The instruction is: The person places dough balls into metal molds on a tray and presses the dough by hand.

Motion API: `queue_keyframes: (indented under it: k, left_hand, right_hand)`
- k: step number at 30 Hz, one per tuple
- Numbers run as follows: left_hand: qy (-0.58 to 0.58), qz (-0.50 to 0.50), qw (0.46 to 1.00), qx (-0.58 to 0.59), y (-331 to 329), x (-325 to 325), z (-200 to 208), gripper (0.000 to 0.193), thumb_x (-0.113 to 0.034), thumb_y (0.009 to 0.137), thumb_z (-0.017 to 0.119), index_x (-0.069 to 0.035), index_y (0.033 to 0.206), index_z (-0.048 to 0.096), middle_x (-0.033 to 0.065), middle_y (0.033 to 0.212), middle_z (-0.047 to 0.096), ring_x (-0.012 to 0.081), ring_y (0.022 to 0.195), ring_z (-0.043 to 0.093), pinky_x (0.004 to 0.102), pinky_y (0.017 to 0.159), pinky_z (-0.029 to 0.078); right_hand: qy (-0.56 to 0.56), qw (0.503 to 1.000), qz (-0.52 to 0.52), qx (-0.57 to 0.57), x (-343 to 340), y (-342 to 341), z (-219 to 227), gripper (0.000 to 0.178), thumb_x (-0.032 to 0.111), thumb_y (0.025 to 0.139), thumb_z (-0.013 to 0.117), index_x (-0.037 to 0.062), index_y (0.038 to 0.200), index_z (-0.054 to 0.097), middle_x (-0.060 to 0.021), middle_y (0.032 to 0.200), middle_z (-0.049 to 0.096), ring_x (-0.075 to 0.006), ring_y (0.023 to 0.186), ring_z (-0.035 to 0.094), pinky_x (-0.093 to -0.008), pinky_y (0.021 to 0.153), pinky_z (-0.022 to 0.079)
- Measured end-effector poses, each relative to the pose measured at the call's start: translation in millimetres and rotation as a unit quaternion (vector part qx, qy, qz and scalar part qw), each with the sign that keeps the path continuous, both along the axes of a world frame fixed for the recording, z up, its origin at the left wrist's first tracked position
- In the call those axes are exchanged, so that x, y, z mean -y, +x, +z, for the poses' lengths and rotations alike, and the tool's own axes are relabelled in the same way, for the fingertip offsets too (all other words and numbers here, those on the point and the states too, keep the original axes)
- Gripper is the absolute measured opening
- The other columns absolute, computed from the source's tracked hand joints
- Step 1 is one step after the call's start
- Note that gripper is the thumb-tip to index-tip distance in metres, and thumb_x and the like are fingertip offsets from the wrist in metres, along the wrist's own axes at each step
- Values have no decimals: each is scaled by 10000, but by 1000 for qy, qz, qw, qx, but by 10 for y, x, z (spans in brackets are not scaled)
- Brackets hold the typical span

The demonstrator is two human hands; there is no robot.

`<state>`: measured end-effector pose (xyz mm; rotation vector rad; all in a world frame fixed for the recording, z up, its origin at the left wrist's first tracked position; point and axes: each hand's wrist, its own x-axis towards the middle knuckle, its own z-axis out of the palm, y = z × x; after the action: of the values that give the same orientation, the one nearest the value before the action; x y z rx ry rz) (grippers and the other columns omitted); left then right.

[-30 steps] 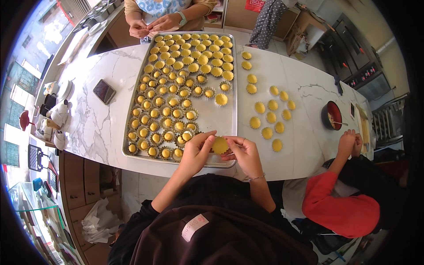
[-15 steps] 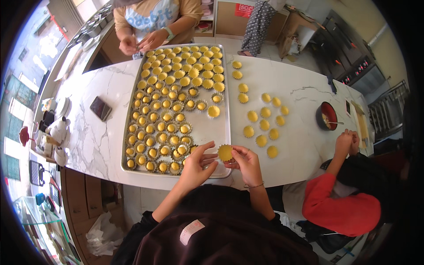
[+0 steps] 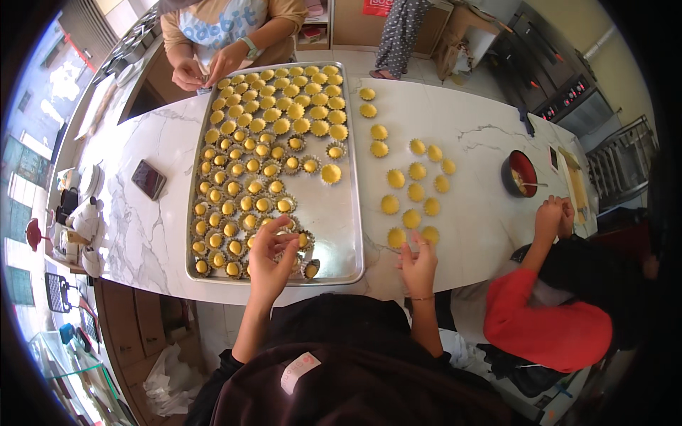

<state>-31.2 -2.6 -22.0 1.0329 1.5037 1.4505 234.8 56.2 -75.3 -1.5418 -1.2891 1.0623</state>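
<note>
My left hand (image 3: 272,261) hovers over the near edge of a large metal tray (image 3: 339,234), fingers apart and nothing visible in them. Small fluted metal moulds (image 3: 310,268) holding yellow dough balls (image 3: 233,268) stand in rows across the tray's near and left part; my left hand hides some. Flat on the table, my right hand (image 3: 418,266) has its fingertips beside a yellow fluted tart shell (image 3: 430,235), apart and apparently holding nothing. Another shell (image 3: 396,237) lies just left of those fingertips. Shaped yellow shells (image 3: 295,111) fill the tray's far end.
Several more shells (image 3: 415,192) lie on the marble table (image 3: 469,206) right of the tray. A phone (image 3: 148,179) is at left. A dark bowl (image 3: 519,174) with a spoon stands at right, near a red-sleeved person (image 3: 547,319). Across the table, another person's hands (image 3: 207,71) work over the tray's corner.
The tart shell from my right hand now lies on the table among the others, and that hand has let go. My left hand has moved left over the tray. The view has shifted slightly.
</note>
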Motion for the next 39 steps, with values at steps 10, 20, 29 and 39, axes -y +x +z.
queue_keyframes:
  k: [10,20,29,39]
  left_hand:
    - [27,124,992,-17,-279,201,-7,371,5,851,613,20,1206,505,106,1174,542,121,885,613,245,750,496]
    - [-32,50,994,-93,-70,248,-25,335,-24,832,639,-4,1154,548,64,1097,591,106,839,603,244,707,500]
    - [-74,-106,934,-332,207,130,-239,362,-61,766,696,23,1101,587,140,976,599,210,773,643,297,641,531]
    - [-102,-82,961,-243,173,159,-359,289,-9,752,654,37,1033,605,182,831,614,302,728,634,355,657,521]
  right_hand:
    - [179,880,413,151,-43,-701,484,290,-20,769,588,30,1052,623,-114,1050,574,-292,956,556,-344,865,451]
    - [101,853,494,137,-69,-1022,62,169,109,809,616,37,958,644,-119,913,596,-317,856,591,-389,769,484]
    - [91,910,364,175,-67,-981,93,180,136,794,658,1,913,649,-189,835,612,-359,839,600,-420,742,487]
    - [73,886,441,123,-19,-996,-3,333,183,693,781,27,939,620,-117,771,583,-255,723,580,-356,660,477]
